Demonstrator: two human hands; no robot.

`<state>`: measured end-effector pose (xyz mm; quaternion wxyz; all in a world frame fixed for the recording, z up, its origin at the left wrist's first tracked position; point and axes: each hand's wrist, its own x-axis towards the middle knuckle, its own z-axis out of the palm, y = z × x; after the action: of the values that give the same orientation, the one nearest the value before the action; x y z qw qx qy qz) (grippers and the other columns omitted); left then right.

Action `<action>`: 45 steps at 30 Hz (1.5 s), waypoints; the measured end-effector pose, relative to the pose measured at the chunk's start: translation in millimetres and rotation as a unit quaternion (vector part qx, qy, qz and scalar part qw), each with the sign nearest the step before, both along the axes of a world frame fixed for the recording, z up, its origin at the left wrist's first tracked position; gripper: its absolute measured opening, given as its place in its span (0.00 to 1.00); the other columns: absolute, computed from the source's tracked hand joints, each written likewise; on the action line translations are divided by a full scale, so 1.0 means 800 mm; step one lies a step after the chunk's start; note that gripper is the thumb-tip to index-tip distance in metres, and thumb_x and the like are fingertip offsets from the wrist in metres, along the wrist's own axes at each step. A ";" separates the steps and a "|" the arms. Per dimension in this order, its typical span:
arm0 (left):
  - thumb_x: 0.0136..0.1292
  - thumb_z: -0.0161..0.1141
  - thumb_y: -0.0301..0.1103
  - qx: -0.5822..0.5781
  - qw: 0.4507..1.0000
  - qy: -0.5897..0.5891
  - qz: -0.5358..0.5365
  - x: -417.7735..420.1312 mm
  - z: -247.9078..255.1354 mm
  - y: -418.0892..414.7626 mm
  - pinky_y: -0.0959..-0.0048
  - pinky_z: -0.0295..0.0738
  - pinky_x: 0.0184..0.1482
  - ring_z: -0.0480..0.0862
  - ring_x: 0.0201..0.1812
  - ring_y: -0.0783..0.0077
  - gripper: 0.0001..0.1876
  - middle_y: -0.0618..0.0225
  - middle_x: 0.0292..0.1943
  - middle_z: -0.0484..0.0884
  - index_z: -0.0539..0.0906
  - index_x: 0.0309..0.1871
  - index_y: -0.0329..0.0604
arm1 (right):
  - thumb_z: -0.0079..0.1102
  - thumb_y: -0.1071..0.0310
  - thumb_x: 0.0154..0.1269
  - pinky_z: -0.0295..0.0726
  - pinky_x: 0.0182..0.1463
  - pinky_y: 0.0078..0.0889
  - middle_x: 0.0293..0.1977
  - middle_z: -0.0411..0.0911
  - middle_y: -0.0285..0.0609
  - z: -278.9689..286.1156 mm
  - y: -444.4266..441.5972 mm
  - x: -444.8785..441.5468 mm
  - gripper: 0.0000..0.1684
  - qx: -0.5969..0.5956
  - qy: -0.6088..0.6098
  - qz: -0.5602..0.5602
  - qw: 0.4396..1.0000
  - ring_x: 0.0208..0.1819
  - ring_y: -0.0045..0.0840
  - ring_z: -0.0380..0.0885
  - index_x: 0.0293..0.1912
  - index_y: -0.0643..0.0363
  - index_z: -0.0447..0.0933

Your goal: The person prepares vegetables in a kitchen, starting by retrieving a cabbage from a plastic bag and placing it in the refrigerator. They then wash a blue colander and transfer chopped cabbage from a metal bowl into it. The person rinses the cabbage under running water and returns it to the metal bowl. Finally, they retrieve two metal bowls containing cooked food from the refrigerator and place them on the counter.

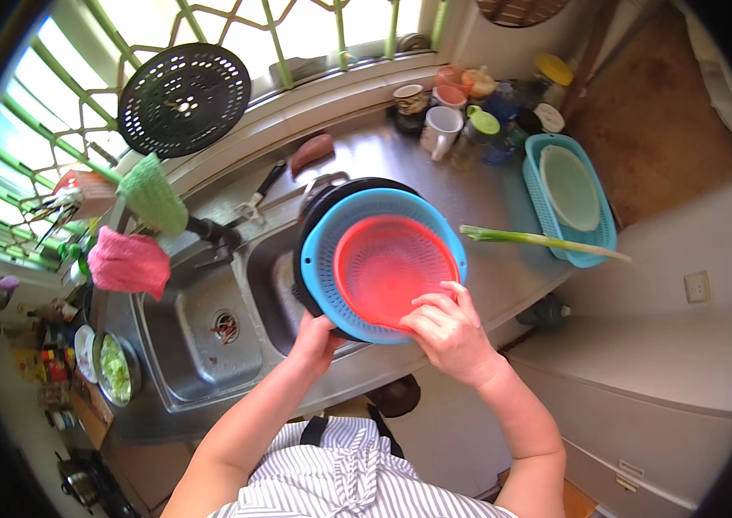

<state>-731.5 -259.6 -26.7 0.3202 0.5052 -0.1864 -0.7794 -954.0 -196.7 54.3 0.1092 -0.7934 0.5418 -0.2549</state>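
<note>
A red plastic basket (395,269) with a mesh pattern sits inside a larger blue plastic colander (324,288). Beneath the pair shows the rim of a black round vessel (311,217), partly hidden. My left hand (315,340) grips the lower left edge of the blue colander; its fingertips are hidden under the rim. With its fingers bent over the lower right rim of the red basket, my right hand (447,327) holds that edge. The stack is over the right basin (268,275) of the steel sink and the counter beside it.
A scallion (534,239) juts past a light-blue basket (570,249) on the right. Mugs (441,128) and jars crowd the back corner. A peeler (262,194) and a sweet potato (312,152) lie behind the sink. Cloths (129,262) hang left; a bowl of chopped greens (116,369) stands below.
</note>
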 end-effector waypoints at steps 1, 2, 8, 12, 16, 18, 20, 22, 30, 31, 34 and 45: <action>0.59 0.60 0.23 -0.003 1.000 0.007 0.004 -0.002 0.006 -0.001 0.66 0.85 0.43 0.85 0.45 0.67 0.24 0.64 0.49 0.81 0.73 0.60 0.43 | 0.62 0.73 0.55 0.64 0.64 0.50 0.37 0.81 0.35 0.009 -0.001 -0.005 0.08 -0.016 -0.014 -0.017 1.000 0.46 0.28 0.78 0.37 0.53 0.81; 0.59 0.60 0.23 -0.005 1.000 0.009 -0.001 -0.003 0.001 -0.001 0.66 0.85 0.43 0.85 0.45 0.67 0.23 0.64 0.49 0.81 0.73 0.59 0.43 | 0.60 0.74 0.55 0.66 0.61 0.46 0.36 0.80 0.33 0.020 -0.001 -0.016 0.09 -0.050 -0.013 -0.041 0.998 0.43 0.26 0.79 0.38 0.53 0.80; 0.59 0.62 0.27 -0.002 1.000 -0.005 -0.014 -0.001 0.005 0.002 0.67 0.84 0.44 0.85 0.45 0.69 0.21 0.65 0.47 0.81 0.75 0.56 0.41 | 0.55 0.76 0.62 0.60 0.64 0.46 0.40 0.80 0.39 0.028 -0.015 -0.100 0.14 -0.120 0.132 -0.307 0.935 0.52 0.31 0.75 0.47 0.56 0.78; 0.59 0.59 0.24 0.032 0.999 -0.023 -0.005 -0.005 0.022 0.012 0.63 0.84 0.45 0.86 0.44 0.65 0.16 0.62 0.47 0.83 0.78 0.52 0.38 | 0.56 0.74 0.62 0.57 0.67 0.49 0.41 0.81 0.37 -0.011 -0.044 -0.161 0.12 -0.101 0.181 -0.277 0.938 0.54 0.34 0.74 0.46 0.56 0.80; 0.59 0.58 0.23 0.057 0.998 -0.025 -0.009 0.007 0.028 0.030 0.63 0.84 0.46 0.85 0.44 0.65 0.16 0.62 0.47 0.82 0.78 0.52 0.39 | 0.58 0.74 0.61 0.54 0.68 0.50 0.42 0.81 0.34 -0.039 -0.095 -0.160 0.12 -0.004 0.135 -0.192 0.972 0.56 0.32 0.73 0.44 0.53 0.81; 0.61 0.58 0.23 0.064 0.998 -0.026 -0.004 0.011 0.035 0.037 0.65 0.83 0.45 0.85 0.45 0.65 0.15 0.62 0.47 0.83 0.78 0.51 0.38 | 0.58 0.73 0.61 0.54 0.68 0.51 0.42 0.81 0.34 -0.063 -0.118 -0.153 0.13 0.024 0.133 -0.159 0.978 0.56 0.32 0.73 0.45 0.51 0.82; 0.61 0.58 0.24 0.064 0.998 -0.025 -0.014 0.014 0.034 0.041 0.65 0.83 0.45 0.84 0.46 0.66 0.14 0.62 0.47 0.83 0.79 0.51 0.39 | 0.58 0.72 0.62 0.54 0.69 0.52 0.43 0.82 0.34 -0.086 -0.131 -0.151 0.14 0.031 0.151 -0.144 0.977 0.57 0.32 0.73 0.47 0.50 0.82; 0.62 0.59 0.26 0.063 0.998 -0.022 -0.015 0.021 0.031 0.043 0.65 0.82 0.46 0.84 0.47 0.67 0.16 0.63 0.48 0.82 0.77 0.54 0.39 | 0.56 0.72 0.63 0.56 0.69 0.50 0.45 0.82 0.34 -0.095 -0.132 -0.141 0.16 -0.048 0.179 -0.163 0.969 0.60 0.31 0.72 0.50 0.49 0.81; 0.63 0.58 0.26 0.053 0.999 -0.006 0.007 0.008 0.038 0.043 0.63 0.80 0.48 0.84 0.47 0.67 0.14 0.63 0.48 0.83 0.79 0.53 0.39 | 0.67 0.44 0.57 0.79 0.49 0.46 0.40 0.84 0.50 -0.044 -0.028 -0.078 0.36 0.252 -0.150 -0.262 0.920 0.43 0.42 0.84 0.57 0.58 0.74; 0.63 0.58 0.26 0.039 0.999 -0.007 0.005 0.004 0.039 0.042 0.64 0.80 0.48 0.84 0.47 0.68 0.15 0.64 0.47 0.83 0.78 0.53 0.39 | 0.67 0.57 0.59 0.79 0.53 0.36 0.42 0.83 0.51 -0.040 -0.022 -0.072 0.31 0.264 -0.186 -0.257 0.911 0.45 0.32 0.83 0.58 0.64 0.72; 0.62 0.60 0.27 0.009 1.000 -0.016 -0.001 -0.009 0.043 0.036 0.66 0.81 0.46 0.84 0.45 0.69 0.17 0.66 0.47 0.83 0.76 0.55 0.40 | 0.65 0.63 0.58 0.79 0.52 0.37 0.43 0.83 0.52 -0.033 -0.015 -0.075 0.29 0.194 -0.224 -0.290 0.910 0.46 0.37 0.83 0.58 0.63 0.71; 0.53 0.57 0.20 0.007 0.999 0.022 -0.035 -0.029 0.050 0.010 0.64 0.80 0.52 0.82 0.48 0.67 0.29 0.64 0.51 0.79 0.69 0.61 0.43 | 0.58 0.71 0.64 0.77 0.51 0.30 0.47 0.79 0.43 0.002 0.017 -0.117 0.24 0.052 -0.496 -0.276 0.822 0.44 0.25 0.78 0.59 0.65 0.70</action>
<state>-754.9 -251.6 12.9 0.2932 0.4836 -0.1914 -0.8022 -1047.5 -182.9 55.5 0.3293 -0.3704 0.6232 -0.6049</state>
